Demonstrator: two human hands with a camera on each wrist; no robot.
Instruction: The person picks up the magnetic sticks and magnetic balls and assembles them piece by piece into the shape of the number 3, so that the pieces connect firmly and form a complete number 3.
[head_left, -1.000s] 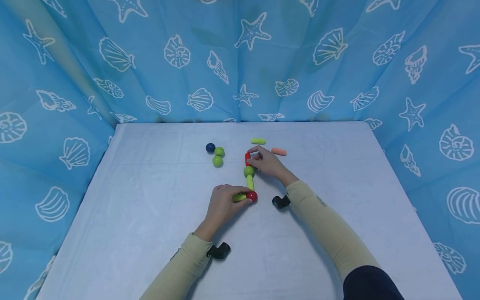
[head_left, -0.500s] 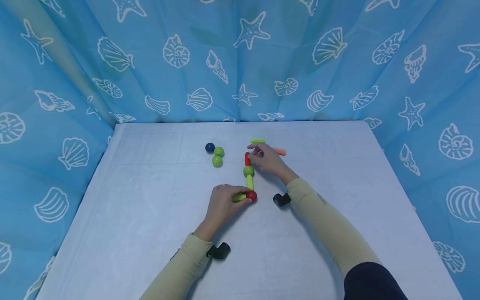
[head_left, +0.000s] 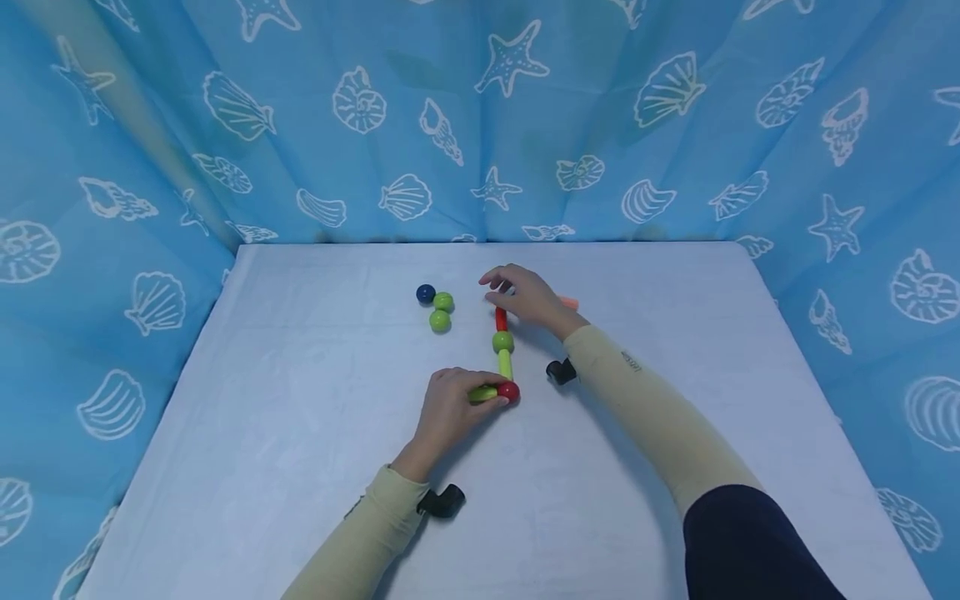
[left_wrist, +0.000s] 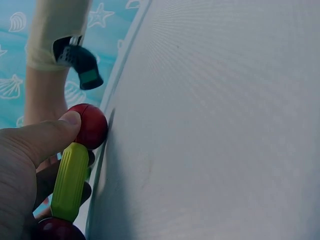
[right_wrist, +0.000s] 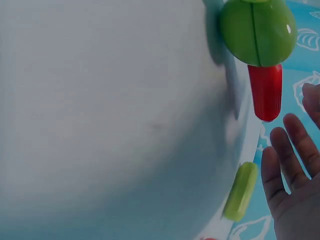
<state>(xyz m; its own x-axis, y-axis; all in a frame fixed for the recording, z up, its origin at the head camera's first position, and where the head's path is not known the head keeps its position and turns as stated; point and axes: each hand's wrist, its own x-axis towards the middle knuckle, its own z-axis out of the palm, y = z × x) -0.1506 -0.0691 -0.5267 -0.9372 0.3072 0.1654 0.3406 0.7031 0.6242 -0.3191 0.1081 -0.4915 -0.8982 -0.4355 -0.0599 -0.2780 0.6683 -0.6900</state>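
My left hand [head_left: 450, 408] pinches a red ball [head_left: 509, 392] and the yellow-green rod [left_wrist: 70, 182] joined to it. A darker red ball [left_wrist: 59, 231] sits at that rod's other end in the left wrist view. From the pinched ball, another yellow-green rod [head_left: 506, 365] leads away to a green ball [head_left: 503, 342]. A red rod [head_left: 501, 320] sticks out from the green ball's far side. My right hand [head_left: 525, 298] hovers by this rod's free end, its fingers spread and holding nothing. The right wrist view shows a gap between fingers and red rod [right_wrist: 266, 95].
A dark blue ball [head_left: 425, 293] and two green balls, one nearer [head_left: 439, 321], lie to the left. An orange rod [head_left: 570, 303] is partly behind my right hand. A loose yellow-green rod [right_wrist: 241, 192] lies near that hand. A shell-print curtain [head_left: 405, 198] borders the white table [head_left: 262, 400].
My right hand has let go of the red rod and moved away from me, now covering the loose yellow-green rod in the head view. My left hand keeps its grip.
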